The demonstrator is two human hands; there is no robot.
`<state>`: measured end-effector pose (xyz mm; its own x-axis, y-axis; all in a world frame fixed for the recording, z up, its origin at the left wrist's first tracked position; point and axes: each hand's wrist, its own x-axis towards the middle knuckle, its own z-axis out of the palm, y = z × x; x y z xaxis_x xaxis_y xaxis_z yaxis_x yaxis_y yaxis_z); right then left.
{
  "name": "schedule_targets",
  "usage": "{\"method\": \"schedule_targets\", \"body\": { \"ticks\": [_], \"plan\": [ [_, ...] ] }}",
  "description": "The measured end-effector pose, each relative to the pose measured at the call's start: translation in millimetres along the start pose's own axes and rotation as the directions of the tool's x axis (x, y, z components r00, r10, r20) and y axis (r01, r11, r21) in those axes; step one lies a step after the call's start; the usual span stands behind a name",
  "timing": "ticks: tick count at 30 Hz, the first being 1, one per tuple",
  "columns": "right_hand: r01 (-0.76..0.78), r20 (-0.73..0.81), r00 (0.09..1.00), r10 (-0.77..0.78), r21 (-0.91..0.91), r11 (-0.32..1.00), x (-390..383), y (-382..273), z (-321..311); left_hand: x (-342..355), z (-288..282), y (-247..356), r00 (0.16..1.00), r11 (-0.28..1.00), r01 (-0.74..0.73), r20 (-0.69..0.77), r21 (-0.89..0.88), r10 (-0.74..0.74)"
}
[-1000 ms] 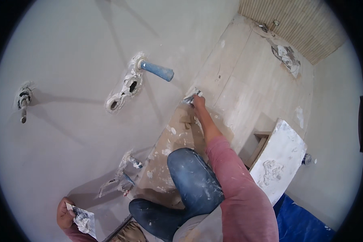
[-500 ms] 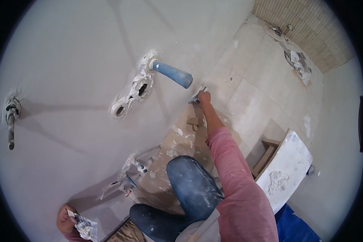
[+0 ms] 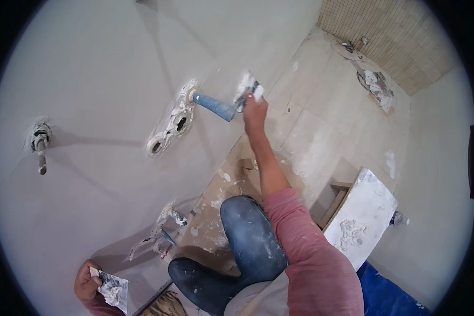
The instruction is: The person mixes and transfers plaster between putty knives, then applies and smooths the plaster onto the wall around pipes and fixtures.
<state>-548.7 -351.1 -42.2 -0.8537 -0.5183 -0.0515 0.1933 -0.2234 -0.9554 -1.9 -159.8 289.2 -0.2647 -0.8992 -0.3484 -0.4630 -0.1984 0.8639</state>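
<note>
We have our right hand point(image 3: 255, 111) clamped on a flat, paste-smeared scraper point(image 3: 250, 87) beside the blue cylindrical pipe point(image 3: 213, 105), its long white-coated edge facing the pale wall point(image 3: 105, 79), our left hand point(image 3: 86, 283) gripping a rectangular plate point(image 3: 122, 284) of lumpy paste point(image 3: 110, 295), and a rough white mound point(image 3: 351, 234) near the white board's point(image 3: 368, 203) lower edge.

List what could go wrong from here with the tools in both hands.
The smeared blade in the right hand might knock the blue pipe, whose free end appears close to it in this view.

White paste heaped on the spreader in the left hand could slide off if that tips.
</note>
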Motion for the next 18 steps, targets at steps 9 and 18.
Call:
{"method": "schedule_targets", "body": {
  "ticks": [9,18],
  "plan": [
    [0.409,0.253,0.894,-0.370,-0.123,0.904,-42,-48,-39,5,8,8,0.997,0.994,0.020,0.070,-0.107,-0.013],
    [0.503,0.065,0.839,-0.540,-0.468,0.727,11,-26,1,9,6,-1,0.997,0.990,-0.010,0.080,-0.139,0.021]
  ]
}}
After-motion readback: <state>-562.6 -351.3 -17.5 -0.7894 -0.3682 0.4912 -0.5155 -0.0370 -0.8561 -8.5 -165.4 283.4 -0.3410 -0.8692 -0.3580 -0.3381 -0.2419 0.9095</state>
